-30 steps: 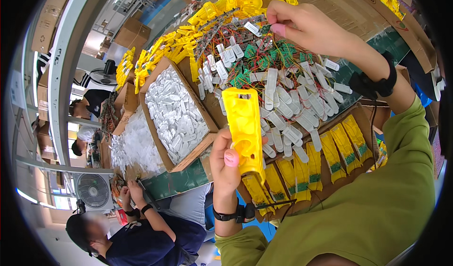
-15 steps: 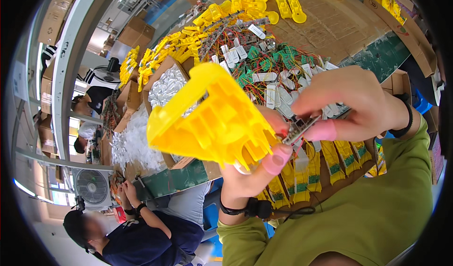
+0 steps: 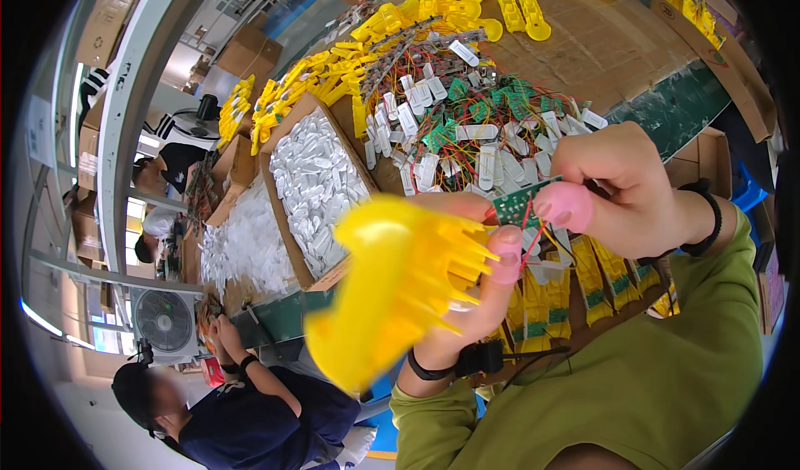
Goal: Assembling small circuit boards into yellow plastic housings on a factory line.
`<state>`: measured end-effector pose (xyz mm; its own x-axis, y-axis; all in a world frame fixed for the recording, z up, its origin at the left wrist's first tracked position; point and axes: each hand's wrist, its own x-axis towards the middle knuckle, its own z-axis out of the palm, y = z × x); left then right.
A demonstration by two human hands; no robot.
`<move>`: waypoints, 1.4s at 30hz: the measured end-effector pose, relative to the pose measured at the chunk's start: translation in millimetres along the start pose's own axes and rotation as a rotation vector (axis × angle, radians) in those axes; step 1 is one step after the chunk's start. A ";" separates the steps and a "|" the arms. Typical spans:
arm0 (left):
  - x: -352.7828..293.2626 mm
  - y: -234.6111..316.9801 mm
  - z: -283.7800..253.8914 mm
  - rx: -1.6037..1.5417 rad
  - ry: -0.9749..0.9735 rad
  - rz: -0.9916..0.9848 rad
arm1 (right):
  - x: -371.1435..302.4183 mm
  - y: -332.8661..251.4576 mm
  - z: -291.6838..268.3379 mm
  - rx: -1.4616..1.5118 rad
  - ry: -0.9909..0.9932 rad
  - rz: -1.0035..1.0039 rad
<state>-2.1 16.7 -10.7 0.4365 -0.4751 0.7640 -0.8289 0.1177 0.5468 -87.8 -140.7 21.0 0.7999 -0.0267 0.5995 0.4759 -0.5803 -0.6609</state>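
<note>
Head view: right fingers (image 3: 565,207) pinch circuit board (image 3: 514,207) by edge, yellow housing (image 3: 392,285) close.

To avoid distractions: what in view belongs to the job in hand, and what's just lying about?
Likely in the job:
yellow shell, in the left fingers
green circuit board, in the right fingers
wired white pieces
boxed yellow shells

Apparently just lying about:
box fan
background carton

Place: electronics assembly workshop, we judge.
Held: green circuit board (image 3: 512,208), yellow plastic housing (image 3: 375,291).
Workbench (image 3: 604,49): we see heaped wired boards (image 3: 508,102), yellow plastic parts (image 3: 310,82), a carton (image 3: 332,277) of white plastic pieces (image 3: 317,188).
Alongside: co-worker (image 3: 242,420) in dark cap, box fan (image 3: 164,320), metal post (image 3: 119,107).
</note>
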 end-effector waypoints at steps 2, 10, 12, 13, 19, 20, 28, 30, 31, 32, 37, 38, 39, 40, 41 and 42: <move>2.9 16.5 1.2 -0.525 0.156 -0.304 | 1.9 -5.4 0.2 -0.021 -0.033 -0.012; 3.2 9.3 -6.8 -1.058 -0.007 -0.703 | -1.9 -22.3 18.4 0.063 -0.267 -0.043; 3.7 10.5 -2.9 -0.976 -0.005 -0.722 | -2.5 -19.3 25.8 0.063 -0.182 -0.047; 1.9 8.2 0.4 -1.021 0.013 -0.697 | -3.6 -19.6 26.3 0.063 -0.180 -0.043; -1.9 8.1 -6.6 -1.011 -0.001 -0.670 | -2.6 -28.2 32.7 -0.076 -0.114 -0.101; -1.5 7.4 -4.7 -0.961 0.028 -0.719 | -2.5 -26.2 32.5 -0.102 -0.116 -0.085; 4.3 10.7 -4.5 -0.612 0.073 -0.710 | 1.0 -19.9 38.0 -0.158 -0.096 -0.132; 4.5 10.9 -3.1 -0.606 0.084 -0.734 | 3.6 -15.3 36.3 -0.016 -0.167 0.009; 4.4 10.7 -2.3 -0.635 0.083 -0.741 | 3.7 -15.2 37.8 -0.015 -0.168 0.008; 4.6 10.2 -1.9 -0.664 0.081 -0.748 | 3.4 -15.1 39.7 -0.015 -0.150 -0.001; 6.7 2.1 -6.0 -0.820 -0.071 -0.649 | 7.3 -17.3 31.5 -0.104 -0.161 -0.060; 7.4 4.9 -3.9 -0.910 -0.039 -0.681 | 10.2 -18.6 24.6 -0.091 -0.268 0.040; 8.1 6.7 -2.5 -0.910 -0.038 -0.683 | 12.5 -17.6 20.2 -0.078 -0.374 0.141; 9.0 9.0 -1.2 -0.908 0.003 -0.661 | 12.9 -12.0 21.5 -0.078 -0.374 0.140; 10.1 11.6 0.5 -0.906 0.043 -0.639 | 12.2 -3.5 25.5 0.067 -0.343 0.125; 11.8 15.6 4.6 -0.906 0.044 -0.638 | 12.2 2.1 27.2 0.211 -0.311 0.109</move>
<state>-11.5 9.0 5.3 0.7195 -0.6461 0.2545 0.1070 0.4652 0.8787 -67.1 -120.1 14.7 0.9073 0.1879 0.3762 0.4205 -0.4064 -0.8112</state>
